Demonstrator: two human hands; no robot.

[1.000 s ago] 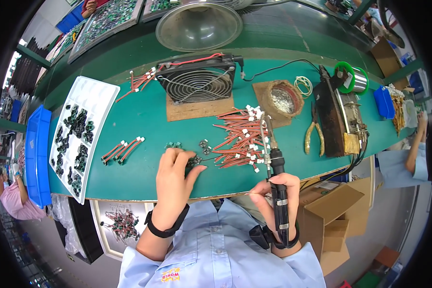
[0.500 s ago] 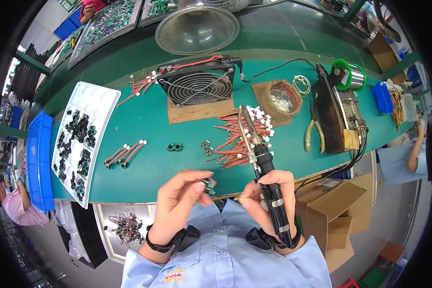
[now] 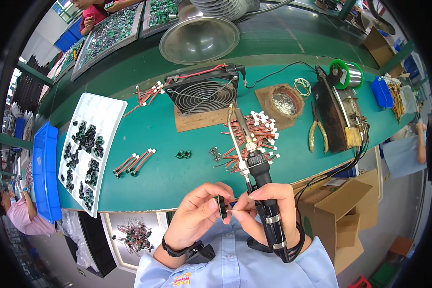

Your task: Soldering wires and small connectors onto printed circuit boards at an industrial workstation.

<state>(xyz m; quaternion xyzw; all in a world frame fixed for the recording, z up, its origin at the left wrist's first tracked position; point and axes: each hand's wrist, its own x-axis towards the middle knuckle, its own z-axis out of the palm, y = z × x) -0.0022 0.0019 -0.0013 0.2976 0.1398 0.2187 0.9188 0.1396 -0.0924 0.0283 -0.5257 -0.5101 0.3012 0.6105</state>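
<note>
My left hand (image 3: 196,211) pinches a small dark green circuit board (image 3: 221,206) on edge between thumb and fingers, in front of my chest. In my right hand (image 3: 279,197) is a black soldering iron (image 3: 260,168), its metal tip and thin side tube pointing up and away over the bench. The right thumb and forefinger also pinch a thin wire end close to the board; whether it touches cannot be made out. Beyond the iron lies a pile of red-and-black wire leads (image 3: 261,137) with white connectors. Small loose boards (image 3: 183,154) sit left of it.
A white tray (image 3: 111,129) of boards and a blue bin (image 3: 45,173) stand at left. Wired boards (image 3: 135,163) lie nearby. Farther back are a fan (image 3: 204,93), a solder-scrap pot (image 3: 287,103), pliers (image 3: 318,129), a soldering station (image 3: 333,113) and a solder spool (image 3: 353,75).
Both hands have come together, bringing the board and the pinched wire end close to each other. The soldering iron has tilted slightly left. The whole view has shifted a little.
</note>
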